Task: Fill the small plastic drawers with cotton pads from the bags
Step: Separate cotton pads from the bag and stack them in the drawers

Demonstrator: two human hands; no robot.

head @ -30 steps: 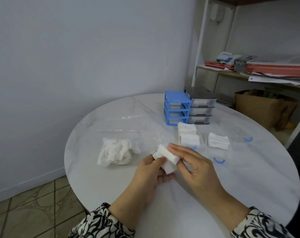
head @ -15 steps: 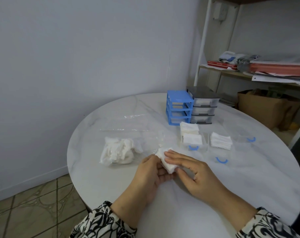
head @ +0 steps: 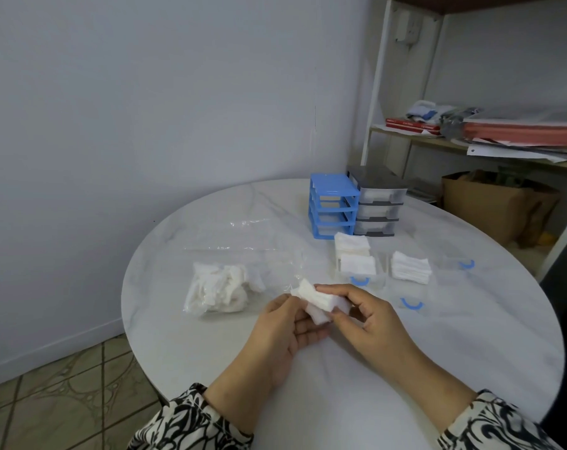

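A small stack of white cotton pads (head: 315,302) is held above the table between both hands. My left hand (head: 283,331) cups it from below and my right hand (head: 368,315) pinches its right end. Left of them lies a clear bag of cotton pads (head: 219,292). Two clear drawers with blue handles hold pads: one (head: 357,266) just beyond my hands, another (head: 409,271) to its right. An empty clear drawer (head: 412,298) lies near my right hand, and another (head: 460,259) lies farther right. The blue drawer frame (head: 332,206) and grey drawer unit (head: 378,203) stand at the back.
The round white marble table (head: 308,391) has its edge close on the left, with tiled floor below. An empty clear bag (head: 243,237) lies flat behind the full bag. A shelf with papers (head: 503,131) and a cardboard box (head: 493,203) stand at the right.
The pad stack has been turned between my hands and now lies more level. My right hand has curled round its right end.
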